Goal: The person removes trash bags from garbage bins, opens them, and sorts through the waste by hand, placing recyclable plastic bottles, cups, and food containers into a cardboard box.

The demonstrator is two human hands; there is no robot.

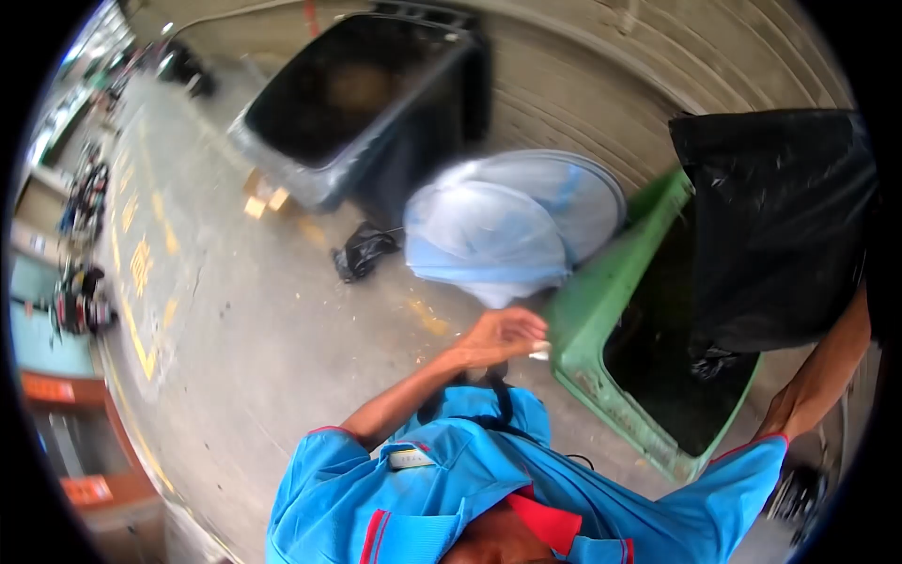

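Note:
My left hand point(507, 336) is beside the near left rim of a green wheeled bin point(601, 352), its fingers curled together by a small white thing point(540, 352) too blurred to name. A black plastic bag point(775, 226) hangs over the bin's dark opening at the right. My right forearm point(822, 381) reaches up behind this bag, which hides the right hand and its fingers. A whitish translucent bag point(484, 226) bulges beside the green bin, against a round grey-blue rim.
A large dark bin point(329, 179) with its top open stands at the upper left. Near it on the concrete floor lie a small black bag point(362, 252) and cardboard pieces point(266, 195). A wall runs behind the bins. Parked motorbikes point(83, 301) line the far left.

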